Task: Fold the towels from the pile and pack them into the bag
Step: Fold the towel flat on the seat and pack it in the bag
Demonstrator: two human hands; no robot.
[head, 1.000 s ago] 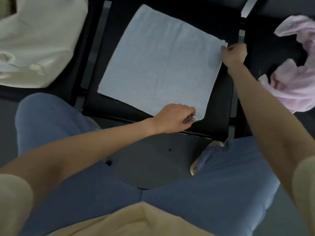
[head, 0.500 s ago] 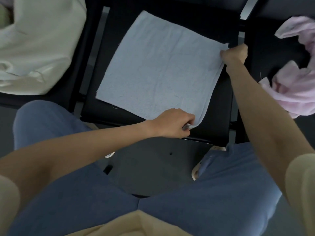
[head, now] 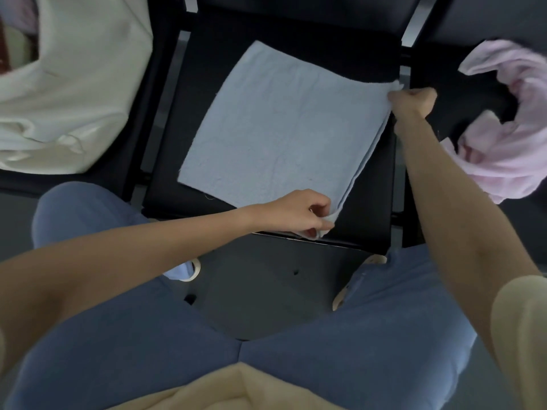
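Blue towel point(head: 275, 128) centre frame, lying flat on black chair seat point(head: 370, 214), already doubled, layered edges visible along right side. Left hand point(head: 299, 213) pinching near right corner at lower centre, fingers curled on cloth, corner lifted slightly off seat edge. Right hand point(head: 414, 103) clenched on far right corner at upper right of towel, fist tight round the fabric. Both corners of same edge held, likely so that edge can be carried over to opposite side for next fold; flat spread on seat keeps layers aligned. Pink towels point(head: 509, 149) bunched at right edge of frame on neighbouring seat, unfolded, probably the remaining pile, kept within reach. White bag point(head: 74, 84) at upper left, slumped, mouth partly out of frame, contents not clear. Blue trousers point(head: 325, 365) and knees filling bottom of frame, shoe tips just visible below seat. Fold in progress, packing not yet started for this towel.
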